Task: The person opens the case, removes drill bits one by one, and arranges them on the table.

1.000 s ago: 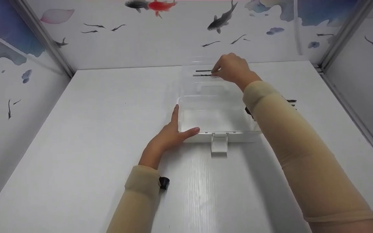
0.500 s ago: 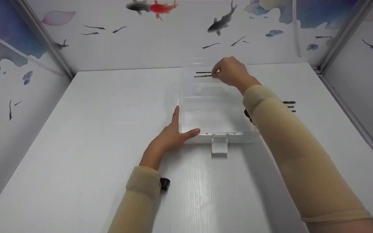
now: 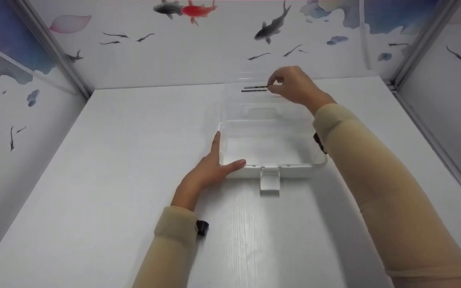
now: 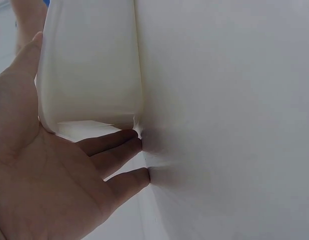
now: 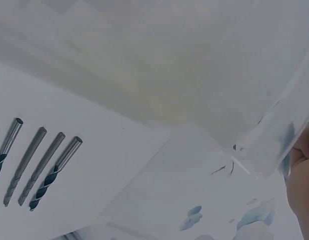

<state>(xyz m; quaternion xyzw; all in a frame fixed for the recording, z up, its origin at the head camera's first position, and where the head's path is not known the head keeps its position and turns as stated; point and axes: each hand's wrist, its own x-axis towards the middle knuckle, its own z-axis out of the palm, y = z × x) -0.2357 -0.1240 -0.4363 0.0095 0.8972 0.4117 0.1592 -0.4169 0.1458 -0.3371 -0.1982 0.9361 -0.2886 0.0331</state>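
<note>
A clear plastic case (image 3: 266, 170) with a white latch (image 3: 269, 180) lies with its lid (image 3: 260, 110) raised or laid back behind it. My left hand (image 3: 208, 168) rests on the case's near left corner, thumb on the front rim and a finger along the side wall. In the left wrist view its straight fingers (image 4: 127, 182) lie beside the case. Over the lid, my right hand (image 3: 298, 90) pinches the end of a thin drill bit (image 3: 254, 87). A second thin dark rod (image 3: 253, 91) lies just below it. In the right wrist view only part of this hand shows.
Several drill bits (image 5: 54, 172) lie side by side on the white table in the right wrist view; my right arm hides them in the head view. Walls printed with fish (image 3: 272, 28) enclose the back and sides.
My right hand has moved slightly right and lifted a little, and the drill bit at its fingertips has shifted with it. My left hand stays on the case.
</note>
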